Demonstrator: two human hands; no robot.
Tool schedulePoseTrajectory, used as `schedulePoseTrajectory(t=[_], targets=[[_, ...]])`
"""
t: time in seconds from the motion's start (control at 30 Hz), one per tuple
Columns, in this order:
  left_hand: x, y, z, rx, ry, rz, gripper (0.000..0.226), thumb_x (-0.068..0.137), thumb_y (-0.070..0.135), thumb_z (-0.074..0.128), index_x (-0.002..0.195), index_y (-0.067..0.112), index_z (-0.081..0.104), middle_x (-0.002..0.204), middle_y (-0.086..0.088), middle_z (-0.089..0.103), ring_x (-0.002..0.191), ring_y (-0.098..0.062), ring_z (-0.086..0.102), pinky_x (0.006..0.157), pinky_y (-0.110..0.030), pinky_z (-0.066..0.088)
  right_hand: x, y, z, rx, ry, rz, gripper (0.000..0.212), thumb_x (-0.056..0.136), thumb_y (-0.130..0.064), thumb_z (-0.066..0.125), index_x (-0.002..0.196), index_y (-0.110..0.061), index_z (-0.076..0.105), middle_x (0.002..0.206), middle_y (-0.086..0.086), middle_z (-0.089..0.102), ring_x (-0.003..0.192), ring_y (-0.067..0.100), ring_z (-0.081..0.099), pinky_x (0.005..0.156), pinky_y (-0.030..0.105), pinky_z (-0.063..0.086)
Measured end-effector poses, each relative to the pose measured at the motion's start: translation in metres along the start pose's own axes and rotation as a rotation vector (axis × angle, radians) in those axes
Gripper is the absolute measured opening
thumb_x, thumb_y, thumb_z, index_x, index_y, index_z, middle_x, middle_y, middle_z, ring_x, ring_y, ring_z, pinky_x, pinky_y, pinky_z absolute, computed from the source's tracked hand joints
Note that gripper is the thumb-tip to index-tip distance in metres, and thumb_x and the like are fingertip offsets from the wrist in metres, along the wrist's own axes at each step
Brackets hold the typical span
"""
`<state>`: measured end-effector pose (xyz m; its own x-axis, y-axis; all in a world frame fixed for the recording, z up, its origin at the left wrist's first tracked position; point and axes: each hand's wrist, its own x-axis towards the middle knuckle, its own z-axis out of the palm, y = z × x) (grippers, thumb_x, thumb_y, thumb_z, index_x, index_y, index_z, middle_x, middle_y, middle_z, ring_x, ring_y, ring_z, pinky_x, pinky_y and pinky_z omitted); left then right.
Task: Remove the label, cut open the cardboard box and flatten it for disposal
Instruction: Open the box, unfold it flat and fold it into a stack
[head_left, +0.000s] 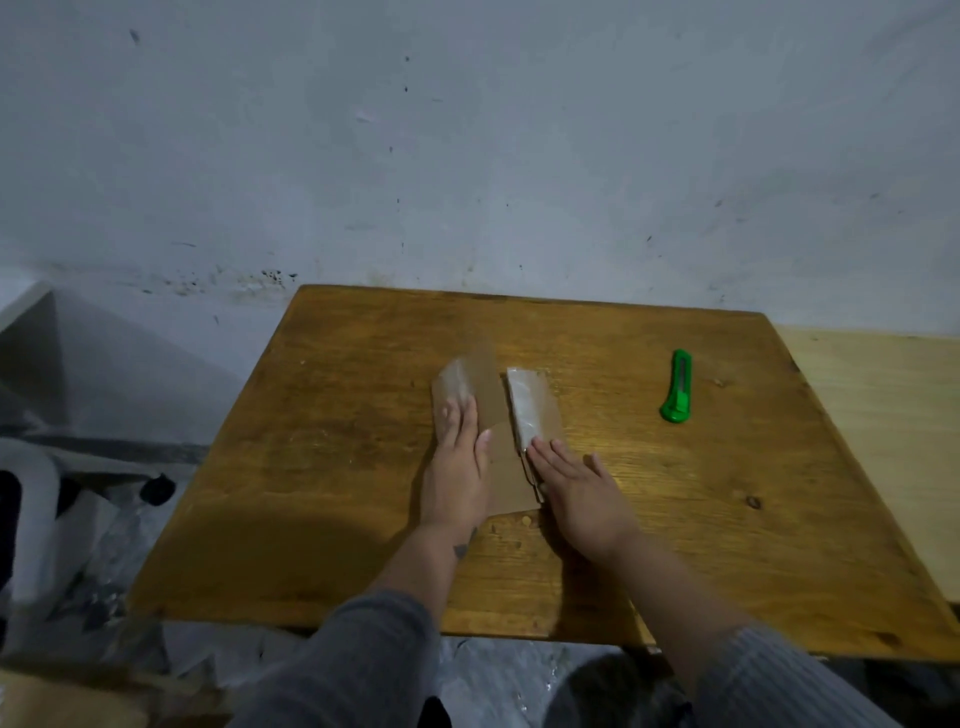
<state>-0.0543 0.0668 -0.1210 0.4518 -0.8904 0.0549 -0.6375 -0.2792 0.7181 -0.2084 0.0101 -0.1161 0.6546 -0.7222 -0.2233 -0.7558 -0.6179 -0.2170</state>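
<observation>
box (498, 405): near part hidden under left hand (457, 467) and right hand (576, 493) | cutter (678, 387): blade too small to tell | sleeves: cut off by bottom edge

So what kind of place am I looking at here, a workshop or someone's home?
Probably a plain back room or storage corner, not a fitted workshop: a bare, stained plaster wall, one worn wooden table, and a green utility knife beside the flattened cardboard box.

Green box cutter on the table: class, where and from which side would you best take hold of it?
Take the green box cutter by its wider near end, the thick body, with the right hand, coming from the near right. It lies flat on the table, lengthwise away from the person, narrower end pointing far. That end probably carries the blade, so a grip there looks riskier. It lies apart from the cardboard.
</observation>
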Motion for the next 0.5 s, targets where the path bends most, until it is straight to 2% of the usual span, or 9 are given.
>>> schedulePoseTrajectory(t=[0.07, 0.2, 0.27, 0.37, 0.43, 0.5], targets=[[0.004, -0.003, 0.009, 0.091, -0.038, 0.024, 0.054, 0.102, 0.04, 0.017, 0.153, 0.024, 0.007, 0.162, 0.001, 0.0, 0.148, -0.014, -0.004, 0.12, -0.038, 0.016, 0.0, 0.002, -0.001, 0.03, 0.015, 0.002, 0.052, 0.102, -0.028, 0.025, 0.15, -0.028, 0.008, 0.159, -0.013, 0.006, 0.146, 0.007, 0.002, 0.118, 0.043, -0.002], [0.009, -0.003, 0.022, 0.339, -0.113, 0.065, 0.055, 0.103, 0.037, 0.011, 0.153, 0.015, 0.002, 0.161, -0.006, -0.005, 0.148, -0.018, -0.011, 0.12, -0.034, -0.004, -0.001, 0.005, -0.001, 0.054, 0.022, -0.015, 0.052, 0.102, -0.028, 0.026, 0.151, -0.026, 0.009, 0.159, -0.012, 0.007, 0.146, 0.006, 0.002, 0.118, 0.042, -0.002], [0.009, -0.004, 0.026, 0.438, -0.144, 0.062, 0.059, 0.101, 0.042, 0.006, 0.152, 0.014, -0.004, 0.161, -0.005, -0.01, 0.147, -0.017, -0.015, 0.119, -0.038, -0.007, -0.001, 0.005, 0.0, 0.048, 0.025, -0.019, 0.051, 0.102, -0.028, 0.027, 0.15, -0.023, 0.011, 0.159, -0.011, 0.008, 0.146, 0.007, 0.002, 0.118, 0.042, -0.003], [0.008, -0.006, 0.03, 0.53, -0.201, 0.067, 0.076, 0.087, 0.054, -0.015, 0.151, 0.014, -0.008, 0.16, -0.002, -0.016, 0.145, -0.016, -0.019, 0.119, -0.044, -0.009, 0.0, 0.006, 0.004, 0.109, 0.074, -0.025, 0.052, 0.101, -0.026, 0.034, 0.15, -0.023, 0.016, 0.158, -0.01, 0.014, 0.146, 0.006, 0.007, 0.119, 0.042, -0.001], [0.009, -0.005, 0.03, 0.561, -0.227, 0.071, 0.078, 0.087, 0.057, -0.013, 0.151, 0.013, -0.008, 0.16, -0.003, -0.017, 0.145, -0.017, -0.021, 0.118, -0.047, -0.01, 0.001, 0.006, 0.003, 0.28, 0.17, 0.009, 0.056, 0.094, -0.022, 0.05, 0.146, -0.023, 0.028, 0.156, -0.007, 0.025, 0.144, 0.009, 0.019, 0.121, 0.041, 0.011], [0.009, -0.004, 0.03, 0.604, -0.241, 0.069, 0.071, 0.096, 0.055, 0.0, 0.151, 0.011, -0.01, 0.159, -0.005, -0.019, 0.145, -0.018, -0.022, 0.118, -0.049, -0.009, 0.004, 0.009, -0.001, 0.426, 0.248, 0.045, 0.062, 0.085, -0.02, 0.065, 0.14, -0.021, 0.037, 0.151, -0.004, 0.033, 0.139, 0.014, 0.031, 0.117, 0.04, 0.025]])
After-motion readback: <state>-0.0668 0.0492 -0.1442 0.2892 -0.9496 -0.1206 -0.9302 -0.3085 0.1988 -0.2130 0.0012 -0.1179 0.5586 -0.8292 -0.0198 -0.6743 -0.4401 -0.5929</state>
